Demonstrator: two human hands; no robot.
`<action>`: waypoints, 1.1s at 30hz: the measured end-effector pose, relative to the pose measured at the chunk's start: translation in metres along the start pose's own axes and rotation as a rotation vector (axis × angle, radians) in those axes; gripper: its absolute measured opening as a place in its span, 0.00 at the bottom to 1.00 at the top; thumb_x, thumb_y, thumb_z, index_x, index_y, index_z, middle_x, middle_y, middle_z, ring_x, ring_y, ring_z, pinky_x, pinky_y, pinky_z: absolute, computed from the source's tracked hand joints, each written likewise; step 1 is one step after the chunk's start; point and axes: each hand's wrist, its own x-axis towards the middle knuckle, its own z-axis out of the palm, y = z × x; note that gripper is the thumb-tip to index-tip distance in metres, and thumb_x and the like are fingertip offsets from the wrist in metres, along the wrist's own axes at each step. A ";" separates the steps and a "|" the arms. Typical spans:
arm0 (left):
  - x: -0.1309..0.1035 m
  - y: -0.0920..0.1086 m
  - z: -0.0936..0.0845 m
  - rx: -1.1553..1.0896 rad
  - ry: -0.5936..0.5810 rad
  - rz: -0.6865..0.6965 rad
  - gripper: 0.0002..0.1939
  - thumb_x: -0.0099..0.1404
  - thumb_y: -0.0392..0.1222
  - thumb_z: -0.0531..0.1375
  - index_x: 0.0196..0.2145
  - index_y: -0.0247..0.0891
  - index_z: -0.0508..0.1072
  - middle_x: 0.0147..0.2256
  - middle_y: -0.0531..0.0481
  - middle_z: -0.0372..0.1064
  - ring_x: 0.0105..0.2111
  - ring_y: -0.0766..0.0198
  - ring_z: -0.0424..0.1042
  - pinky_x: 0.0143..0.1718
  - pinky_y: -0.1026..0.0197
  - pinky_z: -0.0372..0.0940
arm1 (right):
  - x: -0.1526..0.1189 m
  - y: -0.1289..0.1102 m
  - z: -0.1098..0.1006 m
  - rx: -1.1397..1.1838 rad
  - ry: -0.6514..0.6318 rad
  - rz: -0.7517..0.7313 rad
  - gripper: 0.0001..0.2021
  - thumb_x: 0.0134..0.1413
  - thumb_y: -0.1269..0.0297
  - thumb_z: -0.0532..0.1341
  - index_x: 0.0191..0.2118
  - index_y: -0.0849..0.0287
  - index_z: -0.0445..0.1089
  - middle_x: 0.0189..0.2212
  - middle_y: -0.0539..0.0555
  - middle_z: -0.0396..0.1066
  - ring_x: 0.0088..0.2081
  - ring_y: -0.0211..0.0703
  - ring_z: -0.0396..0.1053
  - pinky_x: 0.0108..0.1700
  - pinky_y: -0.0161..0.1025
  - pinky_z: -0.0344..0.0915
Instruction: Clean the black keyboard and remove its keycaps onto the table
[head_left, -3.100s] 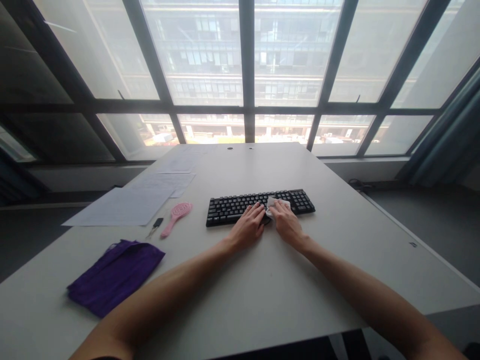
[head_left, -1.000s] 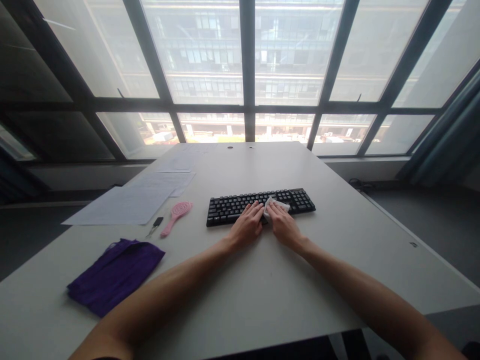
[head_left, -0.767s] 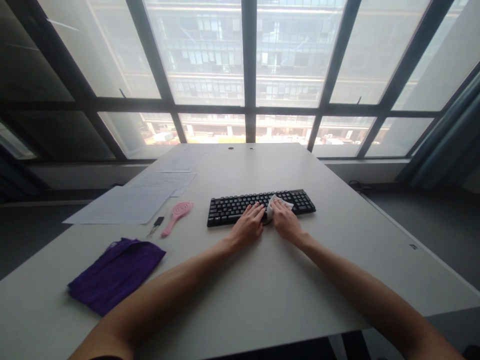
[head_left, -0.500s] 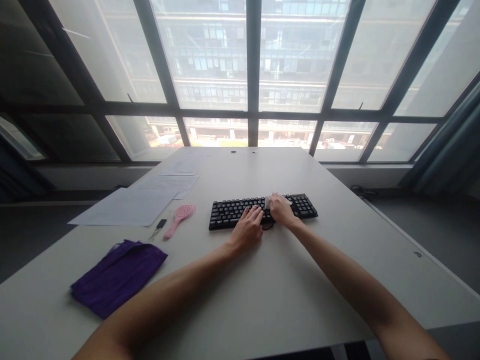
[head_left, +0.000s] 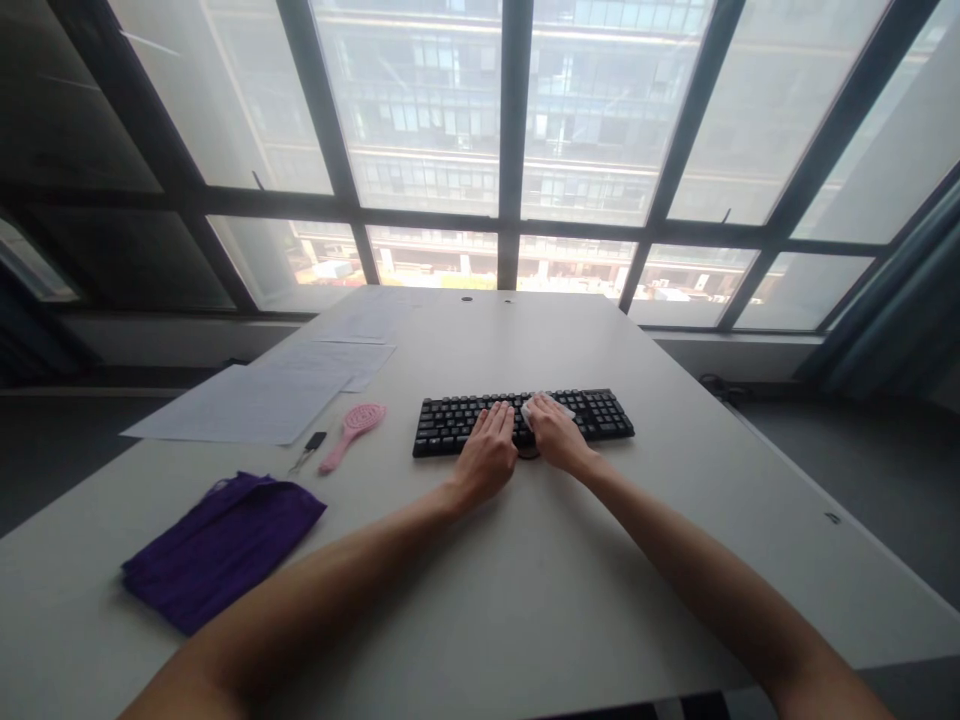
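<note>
Head-worn view, facing forward and down, close above table [head_left: 487, 600]

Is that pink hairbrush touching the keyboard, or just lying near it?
Apart: the head view plainly shows a bare strip of white table between the hairbrush and the left end of the keyboard.

Right fingers [head_left: 543, 408] hold a white tissue [head_left: 568, 411] against a black keyboard [head_left: 447, 424].

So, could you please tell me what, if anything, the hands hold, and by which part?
The right hand holds a white cloth around its middle, against the keyboard, with cloth showing either side. The left hand rests on the keyboard, seemingly holding nothing.
</note>
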 end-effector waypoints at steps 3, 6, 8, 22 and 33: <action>0.000 0.000 0.001 0.000 -0.004 0.000 0.30 0.66 0.33 0.49 0.64 0.21 0.60 0.66 0.31 0.55 0.68 0.50 0.51 0.69 0.47 0.47 | 0.010 0.003 0.001 -0.030 0.010 0.123 0.21 0.69 0.69 0.46 0.59 0.69 0.68 0.63 0.69 0.63 0.67 0.51 0.57 0.68 0.47 0.52; 0.000 0.000 0.001 -0.030 -0.025 -0.008 0.31 0.63 0.32 0.49 0.64 0.19 0.60 0.66 0.29 0.54 0.69 0.49 0.50 0.69 0.46 0.47 | 0.013 -0.007 0.005 0.009 -0.021 0.095 0.21 0.67 0.72 0.47 0.60 0.69 0.67 0.64 0.68 0.62 0.68 0.51 0.55 0.68 0.48 0.52; 0.001 0.000 -0.001 -0.073 -0.012 -0.019 0.33 0.61 0.30 0.49 0.65 0.20 0.59 0.66 0.30 0.54 0.69 0.50 0.50 0.69 0.45 0.46 | 0.010 -0.017 0.009 0.068 -0.029 -0.026 0.23 0.65 0.73 0.49 0.63 0.70 0.63 0.65 0.67 0.60 0.69 0.50 0.53 0.68 0.48 0.52; 0.002 -0.005 0.004 -0.215 -0.014 -0.019 0.33 0.61 0.26 0.47 0.63 0.24 0.63 0.63 0.34 0.61 0.66 0.56 0.57 0.70 0.47 0.47 | -0.030 -0.025 0.011 0.228 0.056 -0.341 0.31 0.60 0.77 0.50 0.69 0.66 0.54 0.68 0.64 0.54 0.70 0.47 0.50 0.70 0.49 0.51; 0.001 -0.006 0.002 -0.191 -0.008 0.025 0.37 0.56 0.24 0.49 0.64 0.25 0.62 0.63 0.36 0.62 0.67 0.55 0.55 0.70 0.46 0.47 | -0.037 -0.020 0.006 0.001 0.070 -0.064 0.25 0.64 0.73 0.51 0.65 0.71 0.61 0.67 0.69 0.55 0.70 0.55 0.50 0.70 0.52 0.49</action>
